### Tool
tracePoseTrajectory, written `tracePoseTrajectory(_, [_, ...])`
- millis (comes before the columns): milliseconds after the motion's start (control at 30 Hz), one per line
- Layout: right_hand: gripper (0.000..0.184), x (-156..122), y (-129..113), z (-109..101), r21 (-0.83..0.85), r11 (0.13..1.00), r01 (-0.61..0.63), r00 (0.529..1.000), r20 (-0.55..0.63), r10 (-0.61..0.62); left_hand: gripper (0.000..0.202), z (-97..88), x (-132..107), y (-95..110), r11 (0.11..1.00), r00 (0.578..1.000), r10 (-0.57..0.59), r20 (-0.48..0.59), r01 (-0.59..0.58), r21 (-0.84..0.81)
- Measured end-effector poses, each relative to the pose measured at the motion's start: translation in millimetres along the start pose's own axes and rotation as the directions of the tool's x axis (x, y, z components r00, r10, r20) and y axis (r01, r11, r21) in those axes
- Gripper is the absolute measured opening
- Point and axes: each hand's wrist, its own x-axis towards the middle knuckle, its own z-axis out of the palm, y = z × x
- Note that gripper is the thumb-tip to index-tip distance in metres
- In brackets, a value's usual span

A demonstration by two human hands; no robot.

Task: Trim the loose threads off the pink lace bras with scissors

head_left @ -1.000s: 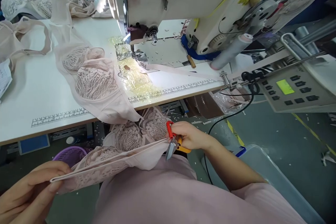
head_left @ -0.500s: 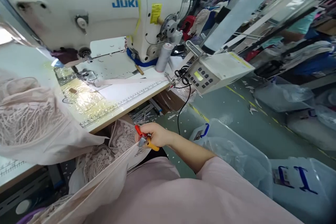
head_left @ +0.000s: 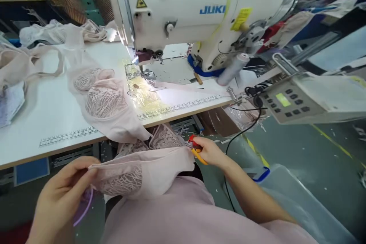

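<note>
My left hand (head_left: 67, 188) pinches one end of a pale pink lace bra (head_left: 160, 167), which is stretched across my lap. In my right hand (head_left: 211, 150) is a pair of small snips (head_left: 197, 150) with red and orange handles. Their blades lie at the far end of the fabric; whether they are touching it or cutting is too small to tell. Another pale pink lace bra (head_left: 107, 103) lies on the sewing table, its edge hanging over the front beside the lace under the tabletop.
A white sewing machine (head_left: 183, 19) stands on the white table (head_left: 57, 103), with a thread cone (head_left: 233, 69) beside it. A control box (head_left: 291, 97) juts out at right, a black cable (head_left: 243, 131) hanging below. A clear plastic bin (head_left: 297, 194) sits on the floor. More garments (head_left: 31, 59) lie at left.
My view has swung left, bringing my left hand, the fan and more of the table into sight. The snips, tucked in my right hand before, now point toward the fabric's end.
</note>
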Motion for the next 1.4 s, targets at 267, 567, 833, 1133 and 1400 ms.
tracePoseTrajectory(267, [0.016, 43.8, -43.6, 14.5, 0.101, 0.931, 0.35, 0.933, 0.052, -0.356, 0.008, 16.5, 25.9, 13.7, 0.985, 0.946, 0.163, 0.282, -0.174, 0.014])
tracePoseTrajectory(567, [0.023, 109.5, -85.0, 74.1, 0.262, 0.936, 0.237, 0.851, 0.408, -0.33, 0.007, 9.8, 14.1, 9.1, 0.993, 0.981, -0.007, 0.193, 0.03, -0.114])
tracePoseTrajectory(833, [0.029, 94.6, -97.7, 93.9, 0.321, 0.887, 0.333, 0.754, 0.474, -0.455, 0.024, 30.0, 19.0, -19.2, 0.887, 0.967, -0.253, -0.021, 0.223, -0.405])
tracePoseTrajectory(1133, [0.02, 65.9, -99.7, 110.9, 0.483, 0.848, 0.217, 0.899, 0.24, -0.367, 0.023, 39.8, 32.0, -45.5, 0.813, 0.931, -0.349, -0.108, 0.243, -0.53])
tracePoseTrajectory(1400, [0.019, 49.5, -97.6, 105.8, 0.463, 0.87, 0.17, 0.902, 0.282, -0.326, 0.025, 48.7, 27.8, -48.6, 0.811, 0.927, -0.361, -0.099, 0.26, -0.524])
